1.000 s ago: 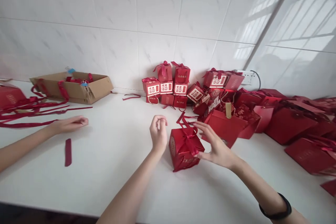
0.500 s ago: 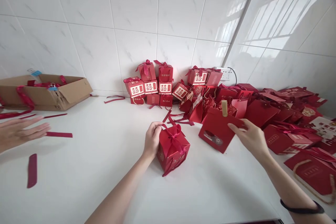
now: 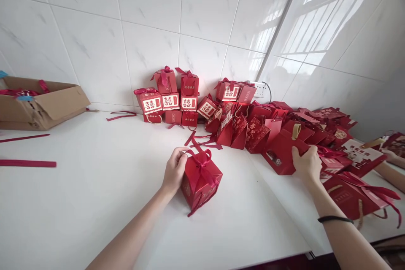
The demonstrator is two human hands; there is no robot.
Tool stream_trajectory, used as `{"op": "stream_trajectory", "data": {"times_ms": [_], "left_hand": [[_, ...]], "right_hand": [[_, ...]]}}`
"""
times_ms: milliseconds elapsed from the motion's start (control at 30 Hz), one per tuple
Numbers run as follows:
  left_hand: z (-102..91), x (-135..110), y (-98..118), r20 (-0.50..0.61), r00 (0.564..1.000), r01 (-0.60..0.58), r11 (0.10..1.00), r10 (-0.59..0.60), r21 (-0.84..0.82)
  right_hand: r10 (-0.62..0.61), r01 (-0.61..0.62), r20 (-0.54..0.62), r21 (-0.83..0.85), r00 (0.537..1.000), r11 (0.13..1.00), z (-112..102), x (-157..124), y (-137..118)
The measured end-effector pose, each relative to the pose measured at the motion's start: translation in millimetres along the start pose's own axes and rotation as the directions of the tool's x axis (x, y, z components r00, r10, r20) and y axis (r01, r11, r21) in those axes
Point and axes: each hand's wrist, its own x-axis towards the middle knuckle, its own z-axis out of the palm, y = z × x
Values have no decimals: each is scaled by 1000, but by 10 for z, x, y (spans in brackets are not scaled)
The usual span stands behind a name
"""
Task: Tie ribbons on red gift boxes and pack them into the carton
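My left hand [image 3: 173,171] grips the left side of a small red gift box [image 3: 202,183] tied with a ribbon bow, which sits on the white table [image 3: 95,202]. My right hand [image 3: 306,164] reaches right and closes on the edge of a larger red gift bag [image 3: 283,152] with a tan handle, lying among the pile.
Stacked small red boxes [image 3: 167,101] stand against the tiled wall. A pile of red bags [image 3: 316,128] covers the right side. A cardboard box [image 3: 41,103] and loose red ribbon strips [image 3: 28,163] lie at left. Another person's hand [image 3: 390,156] shows at the far right edge.
My left hand has taken hold of the small box. My right hand has moved right onto the larger red bag. The other person's hand at left has gone out of view.
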Motion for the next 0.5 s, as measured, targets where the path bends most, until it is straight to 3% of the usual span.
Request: {"op": "stream_trajectory", "data": {"times_ms": [167, 500], "left_hand": [[-6, -3, -8, 1, 1000, -18, 1000, 18, 20], [19, -12, -27, 16, 999, -28, 999, 27, 41]], "right_hand": [[7, -7, 6, 17, 1000, 1000, 42, 127, -72], [-6, 4, -74, -26, 997, 1000, 101, 108, 59]]}}
